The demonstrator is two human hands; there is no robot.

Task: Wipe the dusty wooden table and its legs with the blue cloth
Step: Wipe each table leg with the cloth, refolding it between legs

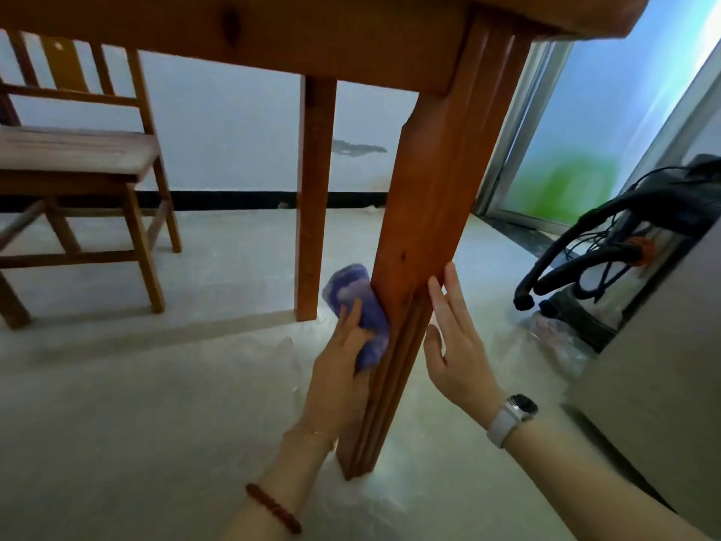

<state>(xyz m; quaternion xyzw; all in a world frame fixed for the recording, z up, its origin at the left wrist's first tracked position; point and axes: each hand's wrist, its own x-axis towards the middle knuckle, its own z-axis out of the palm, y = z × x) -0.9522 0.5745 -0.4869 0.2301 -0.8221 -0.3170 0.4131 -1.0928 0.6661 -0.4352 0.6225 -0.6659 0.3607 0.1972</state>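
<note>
- Your left hand (343, 369) grasps the blue cloth (359, 302), fingers curled over it, and presses it against the left face of the near table leg (425, 212), low down but above the foot.
- The cloth is bunched, and a rounded part of it sticks out above your fingers, just left of the leg.
- Your right hand (456, 345) is released and holds nothing. Its fingers are straight, and their tips lie against the right edge of the same leg, across from the cloth.
- A watch (511, 417) on a pale strap sits on your right wrist, right of the leg.
- A red bead bracelet (273, 509) circles your left forearm, left of the leg's foot.
- The leg joins the wooden table (273, 37) at its upper end.
- A second table leg (314, 197) stands behind and left of the near leg, apart from it.
- A wooden chair (78, 169) stands well to the left of the leg.
- A machine with black hoses (608, 267) stands well to its right.
</note>
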